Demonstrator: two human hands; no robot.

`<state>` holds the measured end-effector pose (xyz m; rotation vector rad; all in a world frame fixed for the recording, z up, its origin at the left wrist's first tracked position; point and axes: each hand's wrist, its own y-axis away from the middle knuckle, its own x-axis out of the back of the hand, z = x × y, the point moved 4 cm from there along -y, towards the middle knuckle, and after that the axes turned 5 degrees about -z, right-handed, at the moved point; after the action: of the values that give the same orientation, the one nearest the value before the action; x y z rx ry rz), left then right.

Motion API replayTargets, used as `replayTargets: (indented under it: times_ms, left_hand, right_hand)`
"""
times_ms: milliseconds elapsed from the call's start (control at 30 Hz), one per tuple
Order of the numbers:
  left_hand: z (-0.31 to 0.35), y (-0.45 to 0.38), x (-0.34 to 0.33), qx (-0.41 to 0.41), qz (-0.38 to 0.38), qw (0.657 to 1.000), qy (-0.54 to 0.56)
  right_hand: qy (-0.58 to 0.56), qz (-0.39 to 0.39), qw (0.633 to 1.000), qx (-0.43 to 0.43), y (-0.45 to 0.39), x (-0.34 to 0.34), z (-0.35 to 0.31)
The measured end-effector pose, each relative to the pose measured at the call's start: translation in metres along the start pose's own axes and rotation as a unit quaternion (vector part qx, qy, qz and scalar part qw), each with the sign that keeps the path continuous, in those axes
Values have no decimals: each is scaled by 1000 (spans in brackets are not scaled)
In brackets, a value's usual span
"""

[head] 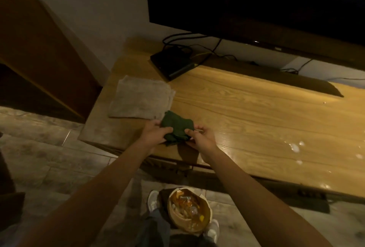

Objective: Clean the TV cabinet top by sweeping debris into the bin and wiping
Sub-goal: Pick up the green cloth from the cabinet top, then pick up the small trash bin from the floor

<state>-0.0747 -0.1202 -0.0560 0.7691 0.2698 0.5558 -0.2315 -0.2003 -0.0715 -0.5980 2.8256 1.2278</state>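
A dark green cloth [175,126] lies bunched near the front left of the wooden TV cabinet top [256,120]. My left hand [156,132] grips its left side and my right hand [199,136] pinches its right edge. A folded beige cloth [140,99] lies flat just behind and to the left, touching the green one. Small white specks [296,147] sit on the cabinet top at the right. On the floor below, between my feet, stands a round bin [189,210] holding wrappers and scraps.
A black set-top box [171,63] with cables sits at the back left of the cabinet. A large dark TV [256,9] hangs above, with a long dark bar [286,77] under it. A wooden door [35,49] stands to the left. The floor is tiled.
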Motion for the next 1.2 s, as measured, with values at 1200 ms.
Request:
replayTargets:
  times_ms: [1200]
  left_hand:
    - [-296,85,-126,8,90,993,-71]
  right_hand:
    - [294,20,953,66,87,271,152]
